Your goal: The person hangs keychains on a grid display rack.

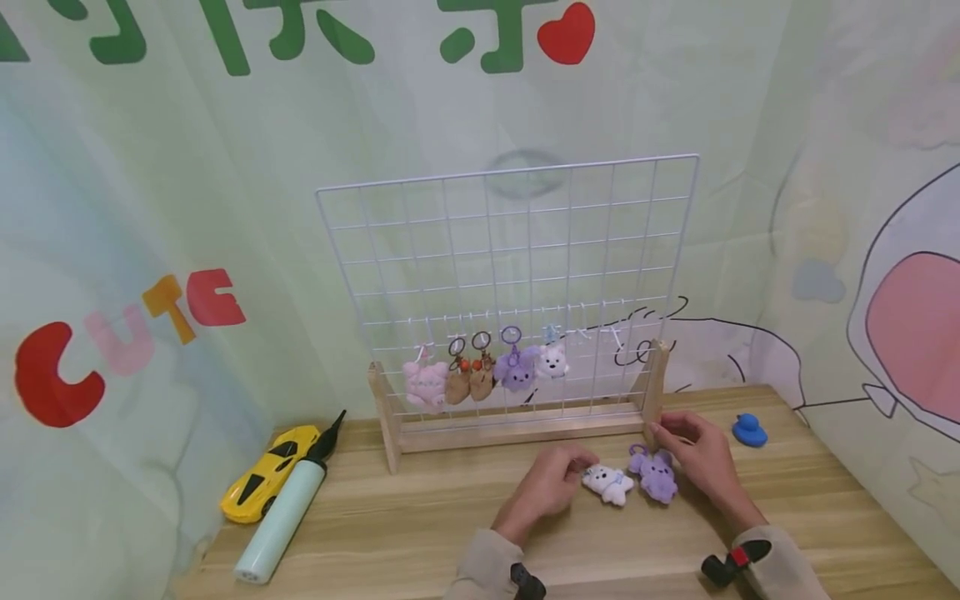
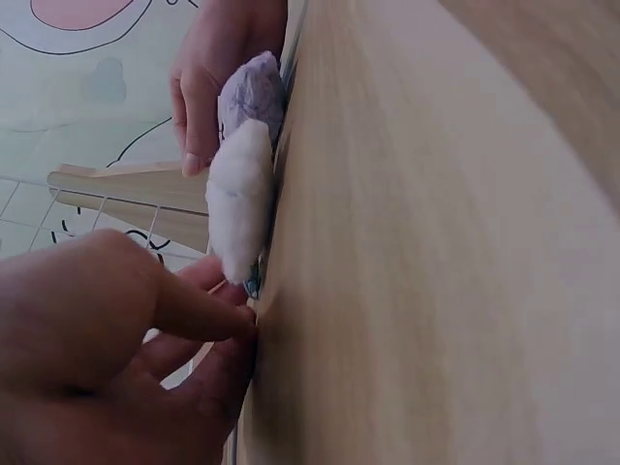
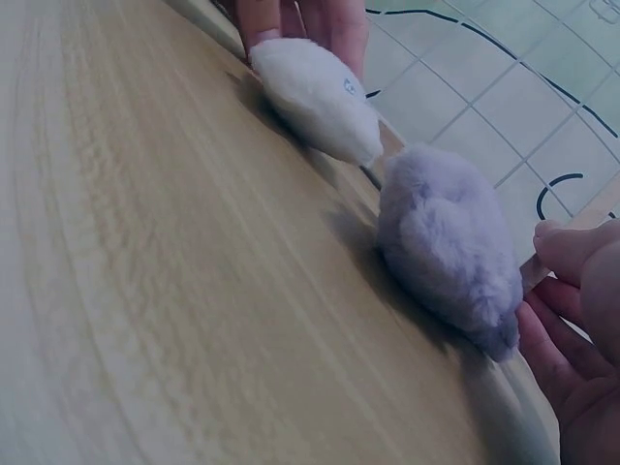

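Two plush keychains lie on the table in the head view: a white dog-like one (image 1: 609,485) with a light blue bow, and a purple long-eared one (image 1: 656,478) with a ring. The left hand (image 1: 551,482) is at the white keychain's left end, where thumb and fingertips pinch around its small blue clasp (image 2: 254,282). Beside the purple keychain (image 3: 448,242) is the right hand (image 1: 697,454), its fingertips against the plush's side and its thumb held apart. Each wrist view shows the plush toys side by side between the hands.
Behind the hands stands a white wire grid rack (image 1: 510,242) on a wooden base (image 1: 525,429). Pink (image 1: 426,383), brown, purple and white plush keychains hang on its hooks. A yellow toy car (image 1: 272,471) and a pale green pump (image 1: 283,521) lie left, a blue toy hat (image 1: 750,430) right.
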The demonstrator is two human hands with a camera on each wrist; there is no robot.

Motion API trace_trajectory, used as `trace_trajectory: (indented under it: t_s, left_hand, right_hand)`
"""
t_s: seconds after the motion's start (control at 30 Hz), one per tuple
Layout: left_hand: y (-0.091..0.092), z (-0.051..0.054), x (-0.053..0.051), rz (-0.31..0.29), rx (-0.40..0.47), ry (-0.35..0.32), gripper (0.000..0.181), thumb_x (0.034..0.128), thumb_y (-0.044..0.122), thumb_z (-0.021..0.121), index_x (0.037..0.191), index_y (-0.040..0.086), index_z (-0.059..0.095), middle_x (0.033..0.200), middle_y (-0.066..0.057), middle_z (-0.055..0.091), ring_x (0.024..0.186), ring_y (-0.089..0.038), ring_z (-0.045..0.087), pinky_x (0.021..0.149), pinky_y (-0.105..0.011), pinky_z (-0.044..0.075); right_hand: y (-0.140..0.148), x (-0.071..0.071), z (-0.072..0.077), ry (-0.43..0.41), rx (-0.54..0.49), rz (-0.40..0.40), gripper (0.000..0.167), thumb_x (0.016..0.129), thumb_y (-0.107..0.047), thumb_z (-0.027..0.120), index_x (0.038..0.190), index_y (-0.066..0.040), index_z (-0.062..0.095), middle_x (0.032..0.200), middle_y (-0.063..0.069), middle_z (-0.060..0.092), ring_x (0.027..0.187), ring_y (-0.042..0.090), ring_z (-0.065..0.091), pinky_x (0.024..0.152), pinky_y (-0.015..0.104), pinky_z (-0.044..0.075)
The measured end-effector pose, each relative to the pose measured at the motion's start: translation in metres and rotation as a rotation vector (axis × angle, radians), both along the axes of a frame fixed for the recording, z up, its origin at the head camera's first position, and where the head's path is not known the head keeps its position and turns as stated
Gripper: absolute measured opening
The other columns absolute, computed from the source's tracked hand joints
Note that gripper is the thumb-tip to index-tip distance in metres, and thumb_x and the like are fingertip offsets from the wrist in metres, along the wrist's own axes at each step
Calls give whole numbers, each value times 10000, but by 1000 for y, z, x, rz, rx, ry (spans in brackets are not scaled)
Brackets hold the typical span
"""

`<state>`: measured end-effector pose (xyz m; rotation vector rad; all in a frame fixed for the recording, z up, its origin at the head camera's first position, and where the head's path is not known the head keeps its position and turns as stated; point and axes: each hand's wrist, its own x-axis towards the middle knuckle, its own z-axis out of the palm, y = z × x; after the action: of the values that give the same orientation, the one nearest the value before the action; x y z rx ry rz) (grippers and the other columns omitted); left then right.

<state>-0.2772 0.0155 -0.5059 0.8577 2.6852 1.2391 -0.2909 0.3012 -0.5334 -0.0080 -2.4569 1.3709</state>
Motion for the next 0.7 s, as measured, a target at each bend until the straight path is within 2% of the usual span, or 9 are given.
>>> trace_trajectory:
  t_s: [0.1, 0.17, 0.27, 0.37, 0.5, 0.6, 0.7]
  left_hand:
    - [-1, 1, 1, -52, -66, -1, 483, 869, -180, 625, 1257, 68, 772, 1295, -91, 763, 1200, -204, 702, 1043, -274, 580]
    - [-1, 2, 1, -69, -100, 11, 472, 863, -136, 679, 1275, 76, 766, 1309, -82, 756, 1238, -211, 682, 1087, -301, 561]
    - [-1, 0, 0, -76, -134, 44, 410, 879, -26, 772, 1276, 78, 765, 1265, -64, 765, 1200, -174, 671, 1069, -282, 539]
    - [0, -2, 1, -58, -133, 47, 347, 892, 57, 824, 1235, 80, 773, 1172, -50, 760, 1097, -123, 642, 989, -242, 515]
    - [0, -5, 2, -25, -109, 44, 231, 879, 84, 853, 1098, 96, 779, 1033, -24, 708, 990, -80, 575, 904, -219, 483]
    - [0, -6, 2, -9, -92, 44, 152, 883, 89, 853, 1010, 108, 771, 1000, -11, 690, 983, -85, 570, 896, -222, 480]
    - [-2, -7, 1, -9, -39, 10, 98, 909, 87, 838, 977, 100, 771, 1017, -15, 709, 988, -89, 604, 900, -210, 506]
  right_hand:
    - [-1, 0, 1, -8, 16, -10, 415, 1023, -374, 772, 1254, -30, 738, 1243, 191, 787, 1061, 69, 738, 956, 250, 632]
    - [-1, 1, 1, -16, 22, -11, 419, 1028, -376, 765, 1265, -32, 731, 1259, 195, 781, 1125, 205, 757, 997, 369, 640]
    - [-1, 1, 1, -26, 11, -5, 439, 1033, -377, 757, 1283, -18, 718, 1285, 214, 768, 1200, 352, 739, 1036, 475, 616]
    - [-1, 2, 1, -32, 5, -2, 452, 1035, -380, 754, 1293, -11, 709, 1298, 223, 761, 1225, 381, 727, 1046, 492, 607]
    - [0, 2, 1, -28, 15, -4, 446, 1029, -382, 761, 1285, -20, 717, 1286, 209, 769, 1099, 98, 742, 1030, 455, 622]
    - [0, 1, 1, -21, 23, -3, 432, 1026, -377, 767, 1275, -26, 724, 1273, 201, 776, 1018, -106, 637, 1017, 439, 630]
    - [-1, 2, 1, -18, 27, -3, 428, 1028, -374, 765, 1274, -26, 725, 1272, 201, 776, 1014, -109, 635, 1016, 443, 630]
